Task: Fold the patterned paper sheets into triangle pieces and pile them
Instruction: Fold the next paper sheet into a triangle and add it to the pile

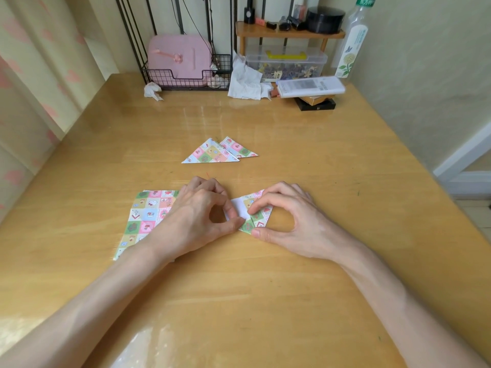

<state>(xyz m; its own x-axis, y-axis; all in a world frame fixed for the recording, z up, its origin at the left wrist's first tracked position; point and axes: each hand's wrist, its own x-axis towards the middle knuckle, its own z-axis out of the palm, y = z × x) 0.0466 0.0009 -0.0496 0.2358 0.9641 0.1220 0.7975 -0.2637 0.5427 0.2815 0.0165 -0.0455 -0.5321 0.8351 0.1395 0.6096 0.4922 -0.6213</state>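
A patterned sheet, partly folded and showing its white underside, lies on the wooden table between my hands. My left hand pinches its left edge with thumb and forefinger. My right hand pinches its right part, forefinger on top and thumb at the near corner. To the left, partly under my left wrist, lies a stack of flat patterned sheets. Two folded triangle pieces overlap each other farther back at the table's middle.
At the back stand a wire basket with a pink case, crumpled tissues, a clear plastic box under a small wooden shelf, a remote control on dark boxes, and a bottle. A curtain hangs on the left.
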